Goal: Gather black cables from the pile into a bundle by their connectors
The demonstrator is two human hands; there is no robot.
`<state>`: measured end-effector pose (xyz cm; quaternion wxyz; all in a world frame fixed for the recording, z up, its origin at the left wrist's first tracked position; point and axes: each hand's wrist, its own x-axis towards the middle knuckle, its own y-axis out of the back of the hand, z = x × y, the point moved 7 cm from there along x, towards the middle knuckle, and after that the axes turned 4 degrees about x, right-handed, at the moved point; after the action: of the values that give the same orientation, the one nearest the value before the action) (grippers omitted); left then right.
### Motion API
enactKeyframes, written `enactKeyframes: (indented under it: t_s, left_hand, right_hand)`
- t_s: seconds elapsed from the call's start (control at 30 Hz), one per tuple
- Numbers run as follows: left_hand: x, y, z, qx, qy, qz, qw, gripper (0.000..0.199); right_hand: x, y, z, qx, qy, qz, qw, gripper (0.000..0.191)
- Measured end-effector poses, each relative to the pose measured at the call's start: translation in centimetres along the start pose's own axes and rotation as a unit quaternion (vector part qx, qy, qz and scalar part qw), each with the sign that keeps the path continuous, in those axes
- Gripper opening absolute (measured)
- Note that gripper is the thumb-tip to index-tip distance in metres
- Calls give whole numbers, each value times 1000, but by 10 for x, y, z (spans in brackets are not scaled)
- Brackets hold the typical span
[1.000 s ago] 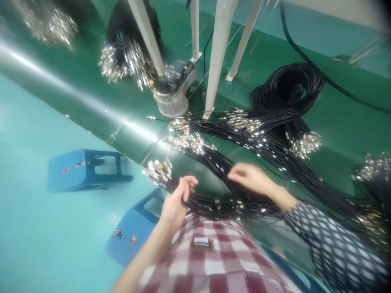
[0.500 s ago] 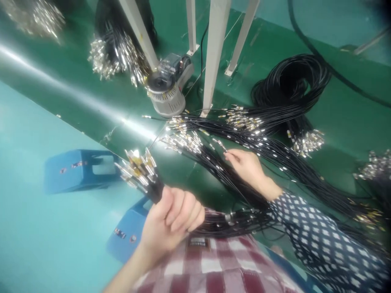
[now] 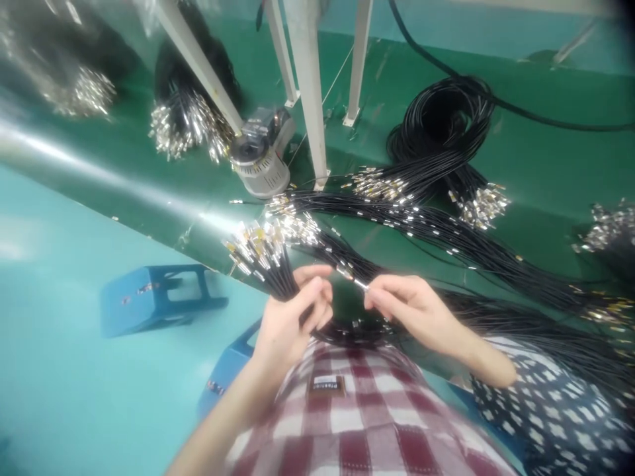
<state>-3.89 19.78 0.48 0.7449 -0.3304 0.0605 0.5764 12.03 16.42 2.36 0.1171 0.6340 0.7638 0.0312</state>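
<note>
My left hand (image 3: pixel 297 311) is wrapped round a bundle of black cables (image 3: pixel 280 277) whose shiny metal ends (image 3: pixel 255 244) fan out up and to the left. Its index finger stretches toward the other hand. Between thumb and fingers, my right hand (image 3: pixel 409 307) pinches a single cable (image 3: pixel 358 282) near its silvery connector end, which points at my left fingertips with a small gap. Just beyond both hands, another cable bundle (image 3: pixel 342 248) lies on the green table (image 3: pixel 238 178), its bright ends close to the held ones.
A grey and white round device (image 3: pixel 261 168) stands beside white metal posts (image 3: pixel 307 92). Coiled black cables (image 3: pixel 441 125) lie at the back right. More cable bundles (image 3: pixel 186 122) lie at the back left. Blue stools (image 3: pixel 133 301) stand on the floor to the left.
My right hand has come down and closer to my left hand with a cable end in it. The left hand has moved right and lifted its index finger; the view has shifted slightly.
</note>
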Motion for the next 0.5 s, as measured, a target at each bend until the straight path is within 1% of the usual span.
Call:
enactKeyframes:
  t_s: [0.13, 0.23, 0.3, 0.37, 0.43, 0.5]
  left_hand:
    - [-5, -4, -2, 27, -13, -9, 1000, 16]
    - [-8, -5, -2, 44, -24, -8, 999, 10]
    - [-10, -4, -2, 53, -26, -1, 998, 8]
    - [-11, -4, -3, 62, -26, 6, 998, 8]
    - [-13, -5, -2, 73, -28, 9, 997, 9]
    - [-13, -7, 0, 83, -33, 14, 996, 8]
  right_hand:
    - [-14, -5, -15, -88, 85, 24, 992, 24]
    - [-21, -6, -19, -126, 139, 38, 981, 18]
    - [-22, -6, -18, -131, 143, 37, 980, 16]
    - [-21, -6, -17, -142, 130, 34, 981, 13]
    - [-19, -4, -20, -163, 133, 59, 976, 12]
    - [-15, -2, -27, -173, 146, 104, 969, 15]
